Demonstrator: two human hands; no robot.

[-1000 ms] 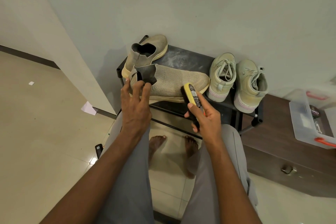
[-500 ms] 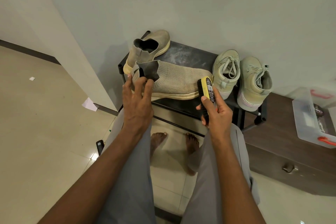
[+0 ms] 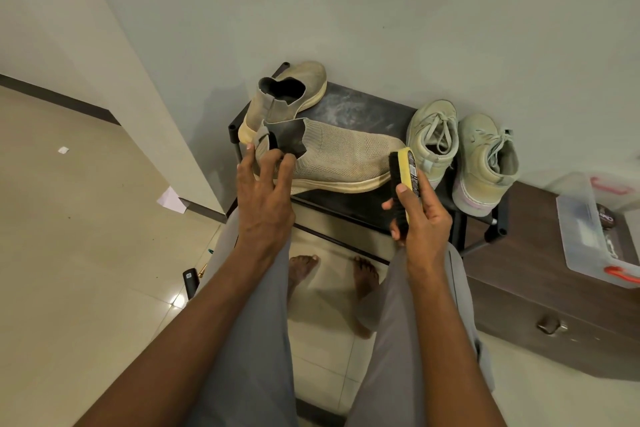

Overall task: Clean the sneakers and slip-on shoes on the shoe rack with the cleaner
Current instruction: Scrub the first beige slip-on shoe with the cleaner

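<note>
The right hand [image 3: 424, 222] grips a brush [image 3: 403, 189], fingers curled round its yellow back with the thumb laid along the top; a dark label runs down the yellow face and the black bristles face left. The bristle tip sits at the toe of a slip-on [image 3: 341, 158] that lies across the near edge of the rack [image 3: 360, 107]; whether the bristles touch the toe I cannot tell.

The left hand [image 3: 265, 198] holds the heel end of this slip-on, its spread fingers [image 3: 288, 163] resting on the collar and side. The shoe is beige knit with a dark elastic panel at the opening, a pull tab at the heel and a cream sole that looks scuffed and yellowed.

A second slip-on [image 3: 287, 97] stands just behind it at the rack's far left, toe toward the wall, its suede-like upper dull and its sole yellowish.

On the rack's right end two pale green sneakers [image 3: 460, 149] stand side by side, touching, laced, toes toward the wall, soles grubby.

Right of the rack is a dark wooden cabinet [image 3: 540, 274] carrying a clear plastic box [image 3: 588, 236] with red clips.
</note>
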